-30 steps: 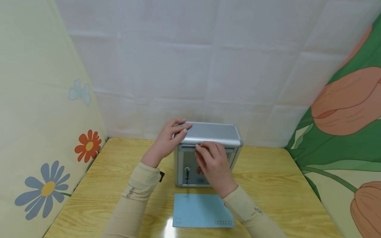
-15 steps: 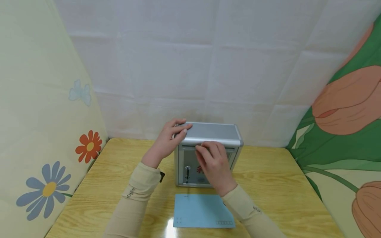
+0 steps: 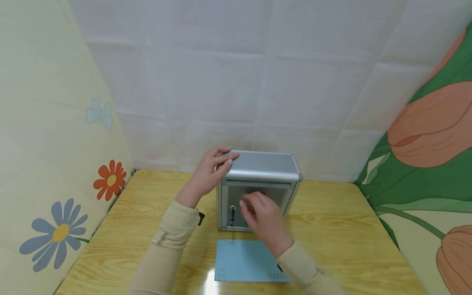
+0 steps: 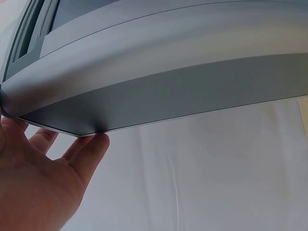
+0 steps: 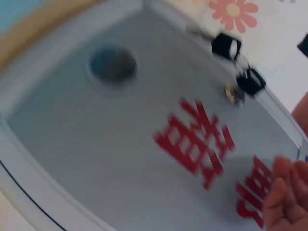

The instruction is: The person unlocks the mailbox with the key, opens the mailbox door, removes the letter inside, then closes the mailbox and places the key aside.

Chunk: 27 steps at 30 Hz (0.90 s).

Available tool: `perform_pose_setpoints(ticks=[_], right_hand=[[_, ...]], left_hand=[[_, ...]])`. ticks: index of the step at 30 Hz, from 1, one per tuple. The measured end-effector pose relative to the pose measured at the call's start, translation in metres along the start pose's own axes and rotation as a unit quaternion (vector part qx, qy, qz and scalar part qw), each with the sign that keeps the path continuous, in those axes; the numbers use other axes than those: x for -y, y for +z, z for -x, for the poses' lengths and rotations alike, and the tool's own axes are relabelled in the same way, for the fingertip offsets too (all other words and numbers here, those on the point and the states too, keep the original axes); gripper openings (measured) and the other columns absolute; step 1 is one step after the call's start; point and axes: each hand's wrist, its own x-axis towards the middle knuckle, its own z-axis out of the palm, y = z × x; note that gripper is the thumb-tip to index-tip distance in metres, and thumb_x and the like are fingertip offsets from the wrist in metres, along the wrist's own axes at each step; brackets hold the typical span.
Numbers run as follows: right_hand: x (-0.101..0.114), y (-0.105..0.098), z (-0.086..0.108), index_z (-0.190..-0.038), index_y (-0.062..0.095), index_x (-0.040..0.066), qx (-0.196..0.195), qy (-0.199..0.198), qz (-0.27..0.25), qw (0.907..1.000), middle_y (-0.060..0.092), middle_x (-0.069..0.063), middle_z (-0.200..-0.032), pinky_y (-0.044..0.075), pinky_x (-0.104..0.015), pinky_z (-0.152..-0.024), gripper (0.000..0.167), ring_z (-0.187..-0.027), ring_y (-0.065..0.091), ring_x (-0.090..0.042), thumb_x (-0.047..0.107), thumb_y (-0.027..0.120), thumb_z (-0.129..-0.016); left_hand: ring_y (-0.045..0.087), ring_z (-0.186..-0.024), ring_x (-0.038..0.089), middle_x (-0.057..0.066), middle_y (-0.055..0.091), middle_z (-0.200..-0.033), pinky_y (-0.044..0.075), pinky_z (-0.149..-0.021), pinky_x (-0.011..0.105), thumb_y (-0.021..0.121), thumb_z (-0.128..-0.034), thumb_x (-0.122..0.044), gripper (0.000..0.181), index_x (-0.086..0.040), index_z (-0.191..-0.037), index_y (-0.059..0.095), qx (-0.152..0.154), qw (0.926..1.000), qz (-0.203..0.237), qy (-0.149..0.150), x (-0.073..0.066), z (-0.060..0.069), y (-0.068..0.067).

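Note:
A silver metal box [image 3: 259,164] stands upright on the table, with a slot along its upper front and red characters on its door [image 5: 125,144]. Keys [image 3: 232,214] with black heads [image 5: 251,81] hang at the door's lock. My left hand [image 3: 206,176] rests on the box's upper left corner, and the left wrist view shows the fingertips [image 4: 100,139] touching its edge. My right hand [image 3: 267,221] is in front of the door, fingers loosely bent, with nothing visible in it. On the table before the box lies a light blue envelope [image 3: 243,260], partly covered by the right forearm.
The wood-grain table [image 3: 350,229] extends on both sides of the box. A white cloth backdrop [image 3: 206,82] hangs close behind. Flower-printed panels [image 3: 48,143] stand at the left and right.
My right hand has left the slot and come down in front of the door. My left hand stays on the box's corner; the box and envelope have not moved.

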Motion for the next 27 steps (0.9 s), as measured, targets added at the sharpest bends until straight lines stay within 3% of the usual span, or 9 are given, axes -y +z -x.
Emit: perform_pose_setpoints(ticks=[4, 7, 10, 13, 20, 27], right_hand=[[0.004, 0.013, 0.017, -0.11, 0.065, 0.008, 0.08, 0.108, -0.031, 0.9904, 0.063, 0.003, -0.094, 0.049, -0.019, -0.061, 0.032, -0.072, 0.055, -0.002, 0.034, 0.051, -0.1], [0.007, 0.024, 0.027, -0.117, 0.063, 0.007, 0.148, 0.18, -0.056, 0.971, 0.063, 0.002, -0.098, 0.048, -0.022, -0.061, 0.048, -0.072, 0.055, -0.002, 0.047, 0.041, -0.101], [0.009, 0.032, 0.033, -0.121, 0.061, 0.007, 0.186, 0.225, -0.091, 0.9521, 0.063, -0.001, -0.102, 0.048, -0.025, -0.061, 0.057, -0.072, 0.055, -0.004, 0.053, 0.034, -0.101], [0.01, 0.039, 0.036, -0.121, 0.061, 0.007, 0.19, 0.247, -0.118, 0.943, 0.062, 0.001, -0.1, 0.047, -0.027, -0.062, 0.057, -0.071, 0.054, -0.005, 0.053, 0.032, -0.101], [0.013, 0.046, 0.034, -0.112, 0.064, 0.007, 0.164, 0.249, -0.16, 0.9409, 0.06, 0.004, -0.088, 0.047, -0.032, -0.067, 0.051, -0.073, 0.054, -0.009, 0.045, 0.031, -0.104], [0.013, 0.05, 0.032, -0.112, 0.061, 0.003, 0.164, 0.277, -0.21, 0.9234, 0.056, -0.002, -0.078, 0.044, -0.03, -0.061, 0.05, -0.065, 0.05, -0.011, 0.043, 0.032, -0.104]], left_hand=[[0.027, -0.134, 0.025, 0.006, 0.036, -0.144, 0.036, -0.097, 0.046, 0.045, -0.103, -0.03, 0.038, -0.018, -0.137, 0.055, 0.0, 1.0, 0.0, -0.002, 0.0, 0.0, 0.0], [0.027, -0.134, 0.025, 0.007, 0.036, -0.144, 0.036, -0.096, 0.046, 0.044, -0.103, -0.03, 0.038, -0.018, -0.137, 0.055, -0.001, 1.0, -0.001, -0.001, -0.001, 0.0, 0.0], [0.027, -0.134, 0.024, 0.008, 0.036, -0.145, 0.036, -0.096, 0.046, 0.044, -0.1031, -0.03, 0.038, -0.017, -0.137, 0.055, 0.0, 1.0, -0.002, -0.003, -0.001, 0.001, 0.0], [0.026, -0.134, 0.024, 0.007, 0.036, -0.145, 0.036, -0.097, 0.046, 0.045, -0.103, -0.029, 0.038, -0.018, -0.137, 0.055, 0.001, 1.0, -0.002, -0.005, -0.003, 0.001, 0.0], [0.026, -0.134, 0.024, 0.008, 0.036, -0.145, 0.036, -0.097, 0.045, 0.046, -0.1029, -0.027, 0.037, -0.016, -0.137, 0.055, -0.002, 1.0, 0.001, 0.0, -0.003, 0.001, 0.0], [0.027, -0.134, 0.025, 0.01, 0.037, -0.144, 0.035, -0.098, 0.045, 0.045, -0.103, -0.026, 0.037, -0.016, -0.137, 0.055, -0.002, 1.0, 0.002, 0.005, -0.001, 0.0, 0.001]])
